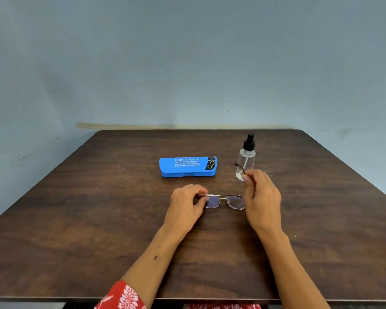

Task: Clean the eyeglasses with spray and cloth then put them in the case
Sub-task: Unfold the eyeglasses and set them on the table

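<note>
- The left hand (186,205) pinches the eyeglasses (223,201) at the frame's left end, fingers curled round it.
- The right hand (261,198) grips the far temple arm (raised, its dark tip just beyond the fingertips), lenses lying between both hands.
- The spray bottle (245,160) stands upright just beyond the right fingers.
- The blue case (187,166), closed, lies on the table (76,219) beyond the left fingers.
</note>
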The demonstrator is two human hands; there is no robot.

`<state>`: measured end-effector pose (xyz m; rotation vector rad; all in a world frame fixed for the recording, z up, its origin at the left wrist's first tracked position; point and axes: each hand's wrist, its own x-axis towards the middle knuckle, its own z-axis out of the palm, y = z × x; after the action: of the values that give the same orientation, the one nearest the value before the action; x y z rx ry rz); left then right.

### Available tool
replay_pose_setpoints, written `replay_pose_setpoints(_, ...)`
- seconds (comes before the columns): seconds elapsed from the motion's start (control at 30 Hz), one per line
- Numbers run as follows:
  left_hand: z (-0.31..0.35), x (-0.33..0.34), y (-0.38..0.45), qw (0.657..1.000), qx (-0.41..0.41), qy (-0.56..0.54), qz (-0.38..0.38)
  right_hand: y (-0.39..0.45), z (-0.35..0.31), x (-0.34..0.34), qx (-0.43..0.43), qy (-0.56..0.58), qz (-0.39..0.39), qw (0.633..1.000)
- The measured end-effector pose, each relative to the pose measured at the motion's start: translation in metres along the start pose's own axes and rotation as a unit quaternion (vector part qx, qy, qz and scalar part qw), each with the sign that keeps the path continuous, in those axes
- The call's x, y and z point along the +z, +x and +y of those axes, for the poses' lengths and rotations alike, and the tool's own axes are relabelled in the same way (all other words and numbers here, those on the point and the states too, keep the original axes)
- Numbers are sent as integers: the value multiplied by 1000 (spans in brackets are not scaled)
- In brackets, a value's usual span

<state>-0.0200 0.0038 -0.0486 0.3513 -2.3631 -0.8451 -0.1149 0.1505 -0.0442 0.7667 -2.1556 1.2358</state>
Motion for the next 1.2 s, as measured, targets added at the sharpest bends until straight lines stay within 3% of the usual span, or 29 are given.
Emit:
replay_pose_setpoints(0.13, -1, 1, 0, 998, 50, 47, -11, 2, 3, -6, 88, 57, 60, 993)
replay_pose_setpoints(0.3, 3, 3, 0, 987, 94, 131, -23, 5, 0, -12, 144, 128, 67, 979)
replay_pose_setpoints(0.57, 11, 8, 1, 976, 77, 192, -66, 7, -2, -18, 176, 148, 73, 970)
replay_pose_setpoints(0.9, 15, 5, -3, 998, 5, 65, 5, 6, -5, -20, 194, 128, 99, 967)
replay_pose_setpoints(1.2, 10, 8, -3, 999, -21, -4, 25, 8, -8, -20, 209, 111, 123, 964)
